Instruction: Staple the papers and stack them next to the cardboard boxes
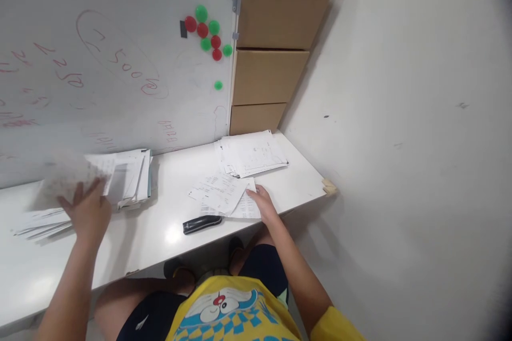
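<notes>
At the left, my left hand (pixel 88 209) grips a printed paper sheet (pixel 60 178), which is blurred by motion. Below and beside that sheet lies a stack of papers (pixel 134 176) with uneven edges. My right hand (pixel 263 203) holds the right end of several overlapping printed papers (pixel 224 194), thumb on top and the other fingers mostly hidden. These papers rest low over the table near its front edge. Just in front of them lies a black stapler (pixel 202 224), touched by neither hand.
Behind my right hand, another paper stack (pixel 256 152) sits on the white table (pixel 168 197). A whiteboard (pixel 120 64) with red writing and round magnets (pixel 202 30) stands at the back. Stacked cardboard boxes (pixel 268 77) rise beside it, and a wall (pixel 400 144) bounds the right.
</notes>
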`<state>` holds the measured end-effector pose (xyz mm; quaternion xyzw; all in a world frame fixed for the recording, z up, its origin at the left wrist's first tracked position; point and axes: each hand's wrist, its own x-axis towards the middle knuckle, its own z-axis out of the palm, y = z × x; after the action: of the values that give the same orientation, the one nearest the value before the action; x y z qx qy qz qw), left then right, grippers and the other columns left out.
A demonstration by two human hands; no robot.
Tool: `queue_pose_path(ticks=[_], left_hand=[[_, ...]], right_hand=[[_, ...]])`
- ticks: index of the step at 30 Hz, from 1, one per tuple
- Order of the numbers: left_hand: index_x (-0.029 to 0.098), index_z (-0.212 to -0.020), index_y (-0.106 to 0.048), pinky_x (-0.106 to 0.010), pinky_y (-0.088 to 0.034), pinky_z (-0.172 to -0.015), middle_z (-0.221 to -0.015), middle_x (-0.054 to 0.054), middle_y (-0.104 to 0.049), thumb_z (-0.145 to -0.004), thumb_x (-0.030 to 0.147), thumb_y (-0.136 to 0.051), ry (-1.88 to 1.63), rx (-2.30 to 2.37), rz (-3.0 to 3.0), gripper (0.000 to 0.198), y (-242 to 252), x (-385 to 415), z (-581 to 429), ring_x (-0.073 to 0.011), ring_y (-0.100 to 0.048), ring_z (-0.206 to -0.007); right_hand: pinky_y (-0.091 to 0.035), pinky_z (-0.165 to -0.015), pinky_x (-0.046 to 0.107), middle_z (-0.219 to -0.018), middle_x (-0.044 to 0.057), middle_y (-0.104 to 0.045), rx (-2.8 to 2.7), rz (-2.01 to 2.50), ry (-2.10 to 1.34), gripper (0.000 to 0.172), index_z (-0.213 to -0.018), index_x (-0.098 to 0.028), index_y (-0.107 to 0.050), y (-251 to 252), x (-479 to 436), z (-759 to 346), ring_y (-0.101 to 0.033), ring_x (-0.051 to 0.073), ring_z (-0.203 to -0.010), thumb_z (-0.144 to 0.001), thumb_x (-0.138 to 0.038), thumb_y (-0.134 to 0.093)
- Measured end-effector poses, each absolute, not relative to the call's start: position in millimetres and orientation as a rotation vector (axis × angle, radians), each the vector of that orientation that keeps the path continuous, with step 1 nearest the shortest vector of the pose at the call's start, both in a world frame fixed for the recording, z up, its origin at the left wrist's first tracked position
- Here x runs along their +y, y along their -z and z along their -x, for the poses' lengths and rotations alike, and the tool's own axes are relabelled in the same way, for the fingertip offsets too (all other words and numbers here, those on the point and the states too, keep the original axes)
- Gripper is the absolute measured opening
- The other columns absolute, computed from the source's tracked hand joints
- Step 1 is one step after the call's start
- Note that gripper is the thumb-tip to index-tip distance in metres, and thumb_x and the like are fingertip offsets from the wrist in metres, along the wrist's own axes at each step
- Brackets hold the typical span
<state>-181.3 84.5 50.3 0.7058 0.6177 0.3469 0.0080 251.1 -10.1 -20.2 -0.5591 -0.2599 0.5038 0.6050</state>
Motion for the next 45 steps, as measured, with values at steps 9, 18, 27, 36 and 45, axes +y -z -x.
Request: queue_pose_path(ticks=[9,18,27,36,45], left_hand=[[0.027,-0.102,-0.067,-0.064,-0.002,-0.114,-0.117,-0.005,-0.067,-0.081,0.01,-0.038,-1.264,1.55,-2.621,0.039,-13.7,59.8,94.4,-0.0279,-0.036,-0.137],[0.023,-0.149,-0.013,-0.045,-0.044,-0.099,-0.146,-0.019,-0.038,-0.089,0.049,-0.045,-1.189,1.287,-1.818,0.074,-11.1,111.5,22.9,-0.0284,-0.051,-0.125],[0.026,-0.149,-0.02,-0.044,-0.034,-0.109,-0.151,-0.015,-0.033,-0.08,0.065,-0.054,-1.345,1.149,-1.848,0.086,-6.5,86.5,46.6,-0.0286,-0.031,-0.14],[0.023,-0.122,-0.052,-0.044,-0.046,-0.097,-0.124,-0.009,-0.06,-0.084,0.045,-0.057,-1.114,1.274,-1.618,0.045,15.8,42.6,27.4,-0.0267,-0.056,-0.115],[0.021,-0.118,-0.047,-0.04,-0.046,-0.093,-0.115,-0.009,-0.059,-0.085,0.036,-0.053,-1.352,1.347,-1.553,0.037,25.2,47.3,8.7,-0.0237,-0.057,-0.108]], right_hand=[[-0.048,-0.091,0.048,-0.094,0.006,-0.075,-0.662,1.353,-1.208,0.033,-0.091,-0.02,-0.069,20.3,27.2,-250.2,-0.067,0.031,-0.098,-0.058,-0.024,-0.076],[-0.044,-0.098,0.041,-0.107,0.003,-0.071,-0.907,1.266,-1.124,0.031,-0.097,-0.024,-0.067,-13.8,33.9,-229.4,-0.062,0.025,-0.107,-0.066,-0.021,-0.067],[-0.044,-0.099,0.039,-0.112,0.005,-0.069,-1.021,1.013,-1.057,0.044,-0.109,-0.023,-0.06,-8.1,31.8,-230.3,-0.061,0.025,-0.109,-0.07,-0.038,-0.071],[-0.04,-0.103,0.041,-0.124,0.008,-0.064,-0.866,1.085,-1.045,0.048,-0.118,-0.021,-0.055,43.0,7.8,-206.3,-0.057,0.024,-0.116,-0.074,-0.037,-0.066],[-0.043,-0.1,0.042,-0.119,0.009,-0.067,-0.831,1.119,-1.037,0.048,-0.118,-0.019,-0.057,48.5,-4.4,-203.4,-0.06,0.024,-0.11,-0.074,-0.034,-0.067]])
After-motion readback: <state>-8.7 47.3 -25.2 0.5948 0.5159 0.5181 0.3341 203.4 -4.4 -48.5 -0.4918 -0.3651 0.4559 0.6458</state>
